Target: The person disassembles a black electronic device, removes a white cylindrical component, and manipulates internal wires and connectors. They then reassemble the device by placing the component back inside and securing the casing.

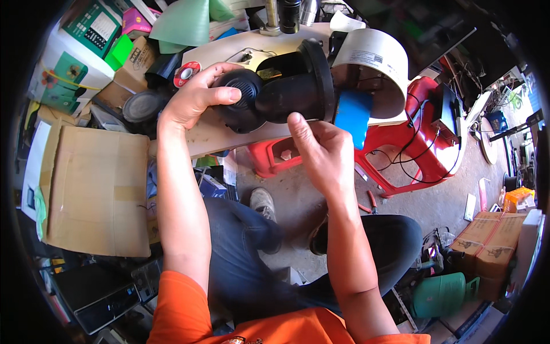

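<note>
We have black device (293, 94) over table's (207, 137) near edge: left hand (197, 100) clasps rounded end, thumb across it; right hand (327, 150) at near side, fingers hidden, hold we cannot tell. White drum (372, 49) by table's right end.

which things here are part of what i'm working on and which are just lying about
Likely part of the work:
- black round grilled part, in the left hand
- black housing beside it, right hand at its lower edge

Apparently just lying about:
- large cardboard box
- green container
- red-handled pliers
</note>
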The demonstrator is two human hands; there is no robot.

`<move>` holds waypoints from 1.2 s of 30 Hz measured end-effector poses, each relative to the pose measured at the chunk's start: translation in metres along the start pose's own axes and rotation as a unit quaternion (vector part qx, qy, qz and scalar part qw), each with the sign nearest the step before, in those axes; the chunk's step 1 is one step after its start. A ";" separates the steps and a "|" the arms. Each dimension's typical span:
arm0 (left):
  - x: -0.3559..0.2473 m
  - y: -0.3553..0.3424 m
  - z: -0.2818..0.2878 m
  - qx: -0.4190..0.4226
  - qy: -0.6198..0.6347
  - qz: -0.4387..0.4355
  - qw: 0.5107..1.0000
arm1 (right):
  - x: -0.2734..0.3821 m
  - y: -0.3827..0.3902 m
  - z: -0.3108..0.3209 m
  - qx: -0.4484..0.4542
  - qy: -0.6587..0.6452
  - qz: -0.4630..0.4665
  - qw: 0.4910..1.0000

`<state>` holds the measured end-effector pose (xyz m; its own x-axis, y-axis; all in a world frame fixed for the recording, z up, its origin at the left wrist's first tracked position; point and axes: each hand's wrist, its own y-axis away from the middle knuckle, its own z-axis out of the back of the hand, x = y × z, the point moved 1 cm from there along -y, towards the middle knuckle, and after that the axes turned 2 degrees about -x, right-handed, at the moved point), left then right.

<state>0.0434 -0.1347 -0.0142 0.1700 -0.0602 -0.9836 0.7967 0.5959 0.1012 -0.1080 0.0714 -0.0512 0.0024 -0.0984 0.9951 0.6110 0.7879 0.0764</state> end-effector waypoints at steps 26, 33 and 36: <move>0.011 0.022 -0.027 -0.110 -0.098 -0.155 0.977 | 0.095 -0.022 0.124 0.152 0.081 0.089 0.981; 0.013 0.018 -0.034 -0.162 -0.215 -0.200 0.942 | 0.014 -0.079 0.196 -0.268 -0.192 0.109 0.938; 0.017 0.019 -0.034 -0.180 -0.188 -0.226 0.939 | -0.002 -0.093 0.191 -0.257 -0.190 0.105 0.942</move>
<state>0.0415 -0.0974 -0.0338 0.1090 -0.6100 -0.7849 0.6007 0.6695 -0.4369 -0.3162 0.1145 -0.0483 -0.0568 0.3279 0.9430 0.9316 0.3569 -0.0680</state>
